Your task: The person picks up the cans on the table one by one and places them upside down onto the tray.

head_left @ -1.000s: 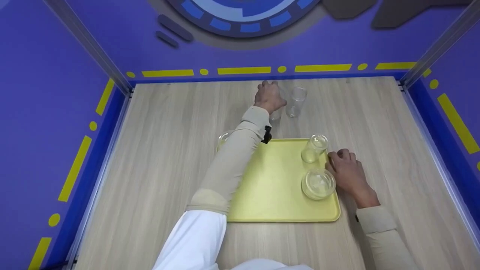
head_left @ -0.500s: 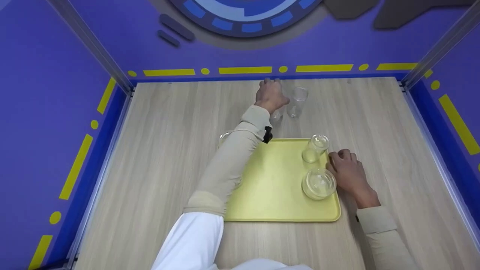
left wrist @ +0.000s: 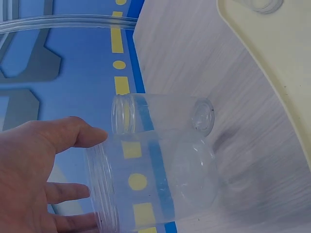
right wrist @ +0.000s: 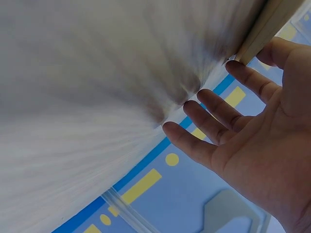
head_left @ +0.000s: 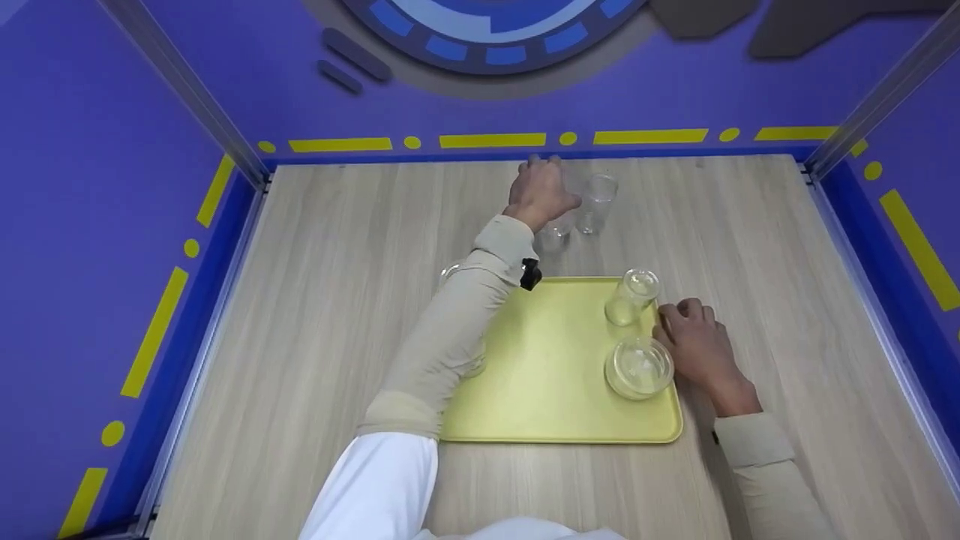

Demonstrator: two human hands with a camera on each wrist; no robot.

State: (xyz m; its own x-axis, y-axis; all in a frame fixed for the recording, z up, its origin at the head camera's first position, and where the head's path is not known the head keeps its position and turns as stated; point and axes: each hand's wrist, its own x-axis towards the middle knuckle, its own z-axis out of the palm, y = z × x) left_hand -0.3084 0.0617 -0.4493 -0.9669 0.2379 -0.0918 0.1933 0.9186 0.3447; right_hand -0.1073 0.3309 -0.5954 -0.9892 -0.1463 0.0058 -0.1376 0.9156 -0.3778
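My left hand (head_left: 541, 191) is over a clear glass jar (head_left: 555, 234) at the back of the table. In the left wrist view the thumb (left wrist: 82, 133) lies right at the rim of this jar (left wrist: 146, 179), and the fingertips end at its rim. A narrower clear glass (head_left: 598, 204) stands close beside it on the right. My right hand (head_left: 697, 345) rests at the right edge of the yellow tray (head_left: 547, 390). Its fingertips touch the tabletop, and thumb and forefinger are at the tray's edge (right wrist: 267, 34).
On the tray's right side stand a wide glass jar (head_left: 637, 367) and a taller glass (head_left: 631, 298). More glassware, such as a glass (head_left: 450, 270) at the tray's left, is partly hidden by the left sleeve (head_left: 442, 330). A blue wall (head_left: 495, 112) closes off the back.
My left forearm has shifted slightly to the left, and the left thumb has spread a little outward. More of the jar's base shows beneath the hand. My right hand has stayed in place.
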